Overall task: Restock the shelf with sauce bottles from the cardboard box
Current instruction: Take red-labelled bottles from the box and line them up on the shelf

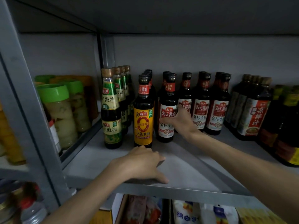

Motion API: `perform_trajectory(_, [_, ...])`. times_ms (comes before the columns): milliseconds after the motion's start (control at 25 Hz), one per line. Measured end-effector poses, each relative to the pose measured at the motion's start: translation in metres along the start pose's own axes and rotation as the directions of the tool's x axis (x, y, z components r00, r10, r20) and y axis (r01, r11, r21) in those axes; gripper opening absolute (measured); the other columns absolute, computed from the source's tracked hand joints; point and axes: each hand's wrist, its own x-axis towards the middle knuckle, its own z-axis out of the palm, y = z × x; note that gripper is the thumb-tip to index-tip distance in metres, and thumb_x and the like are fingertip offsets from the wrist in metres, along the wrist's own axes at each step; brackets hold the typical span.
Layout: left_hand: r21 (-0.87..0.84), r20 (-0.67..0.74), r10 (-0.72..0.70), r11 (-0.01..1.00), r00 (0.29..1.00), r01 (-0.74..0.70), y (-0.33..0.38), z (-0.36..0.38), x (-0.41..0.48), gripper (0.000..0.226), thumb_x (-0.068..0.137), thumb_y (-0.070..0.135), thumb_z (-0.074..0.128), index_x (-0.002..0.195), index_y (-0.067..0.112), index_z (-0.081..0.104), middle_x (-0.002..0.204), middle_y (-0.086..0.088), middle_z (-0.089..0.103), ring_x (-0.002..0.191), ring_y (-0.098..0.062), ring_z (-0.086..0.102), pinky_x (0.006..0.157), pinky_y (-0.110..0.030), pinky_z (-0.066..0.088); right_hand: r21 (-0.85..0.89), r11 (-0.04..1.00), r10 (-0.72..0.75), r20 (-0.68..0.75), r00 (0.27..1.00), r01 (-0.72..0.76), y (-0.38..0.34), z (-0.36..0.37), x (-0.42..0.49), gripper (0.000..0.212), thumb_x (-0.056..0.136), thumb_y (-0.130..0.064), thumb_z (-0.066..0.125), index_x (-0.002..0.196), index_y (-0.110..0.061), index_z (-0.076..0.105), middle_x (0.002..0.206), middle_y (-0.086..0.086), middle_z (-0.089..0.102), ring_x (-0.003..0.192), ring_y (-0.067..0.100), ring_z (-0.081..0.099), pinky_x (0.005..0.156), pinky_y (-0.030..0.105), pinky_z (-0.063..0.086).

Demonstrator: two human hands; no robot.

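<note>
My left hand [139, 164] rests on the shelf [186, 167] near its front edge, just before the front bottle of the second row [143, 120]. Right of that, my right hand [179, 122] grips the front bottle of the third row [167, 109]. More bottle rows [210, 110] stand further right; jars [59, 113] stand left, beyond the upright [30, 110].

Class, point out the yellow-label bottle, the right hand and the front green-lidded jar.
yellow-label bottle [143, 125], head view, on its label.
right hand [182, 122], head view, its back.
front green-lidded jar [53, 93], head view, on its lid.
</note>
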Motion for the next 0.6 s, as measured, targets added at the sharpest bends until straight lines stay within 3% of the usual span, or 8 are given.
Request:
perform_trajectory(200, [-0.003, 0.007, 0.030, 1.000, 1.000, -0.030, 0.002, -0.001, -0.001, 0.079, 0.083, 0.070, 0.054, 0.143, 0.021, 0.044, 0.152, -0.003, 0.041, 0.131, -0.029, 0.043, 0.107, -0.049, 0.036, -0.002, 1.000, -0.008, 0.032, 0.999, 0.008, 0.001, 0.005, 0.004, 0.041, 0.078, -0.009, 0.083, 0.114, -0.013, 0.063, 0.111, 0.004, 0.074, 0.101, 0.013, 0.070, 0.091, 0.030, 0.056])
perform_trajectory(360, [0.001, 0.012, 0.046, 0.999, 0.999, -0.046, 0.000, -0.002, 0.002, 0.079, 0.083, 0.070, 0.055, 0.141, 0.018, 0.046, 0.150, -0.005, 0.043, 0.130, -0.030, 0.044, 0.106, -0.050, 0.037, -0.016, 1.000, -0.019, 0.006, 1.000, 0.019, 0.003, 0.009, 0.004, 0.036, 0.080, -0.011, 0.081, 0.110, -0.018, 0.063, 0.112, 0.004, 0.073, 0.096, 0.009, 0.068, 0.081, 0.018, 0.052])
perform_trajectory(520, [0.032, -0.024, 0.081, 0.996, 0.996, -0.080, -0.001, -0.001, 0.008, 0.075, 0.081, 0.071, 0.056, 0.134, 0.017, 0.052, 0.143, -0.005, 0.051, 0.120, -0.028, 0.051, 0.099, -0.049, 0.043, -0.081, 0.997, 0.017, 0.012, 1.000, -0.016, 0.010, 0.013, 0.003, 0.053, 0.077, -0.016, 0.084, 0.124, -0.009, 0.059, 0.118, 0.005, 0.071, 0.108, 0.016, 0.067, 0.092, 0.029, 0.054])
perform_trajectory(600, [0.030, -0.021, 0.089, 0.996, 0.996, -0.088, 0.001, -0.002, 0.011, 0.076, 0.081, 0.070, 0.057, 0.136, 0.018, 0.050, 0.145, -0.005, 0.050, 0.123, -0.028, 0.050, 0.100, -0.049, 0.042, -0.112, 0.993, 0.037, 0.022, 0.999, -0.034, 0.013, 0.014, 0.002, 0.058, 0.075, -0.016, 0.085, 0.127, -0.008, 0.058, 0.119, 0.005, 0.071, 0.109, 0.017, 0.067, 0.089, 0.025, 0.052])
